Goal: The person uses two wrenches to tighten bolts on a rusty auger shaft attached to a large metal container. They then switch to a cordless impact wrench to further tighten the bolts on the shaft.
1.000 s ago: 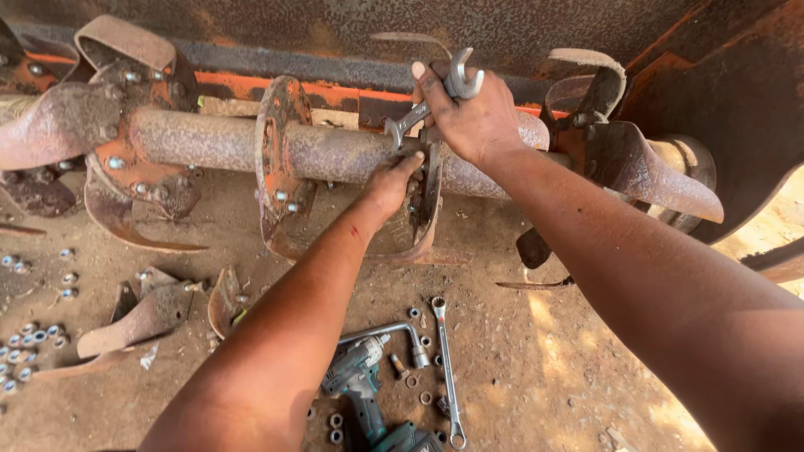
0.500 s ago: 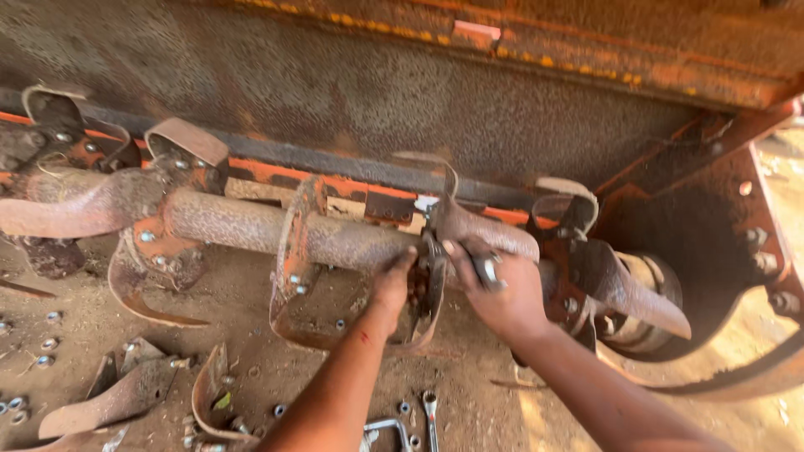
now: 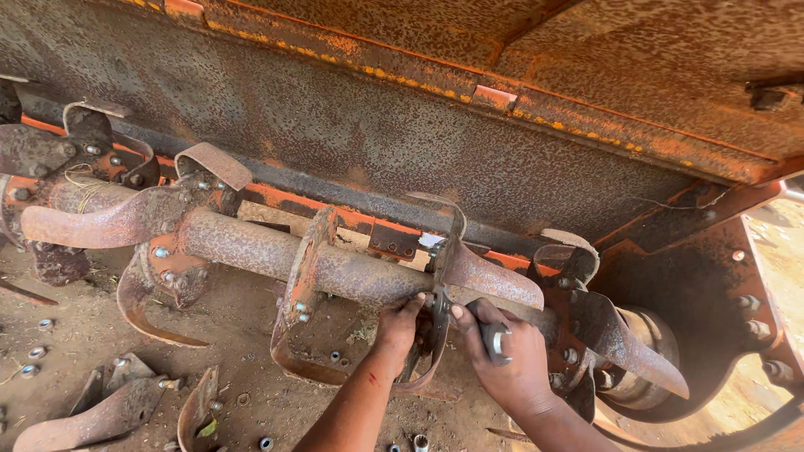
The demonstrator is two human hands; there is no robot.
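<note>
A rusty rotor shaft [image 3: 251,247] with curved tiller blades runs across the view under an orange, rust-speckled machine cover [image 3: 469,134]. My left hand [image 3: 400,325] presses against the left side of a blade flange [image 3: 439,322] near the middle of the shaft; whether it grips anything is hidden. On the flange's right side, my right hand [image 3: 507,356] is closed around a metal spanner [image 3: 492,339], whose ring end shows between my fingers. A curved blade [image 3: 490,278] sits just above both hands.
Loose curved blades [image 3: 109,406] lie on the dirt at the lower left, with nuts and washers [image 3: 38,351] scattered around. More mounted blades [image 3: 624,339] and the machine's side plate [image 3: 712,310] crowd the right. A bare flange [image 3: 306,280] stands left of my hands.
My view has tilted up and closer to the machine. My right hand dropped with the spanner from above the shaft to the flange's right side; my left hand stayed at the flange.
</note>
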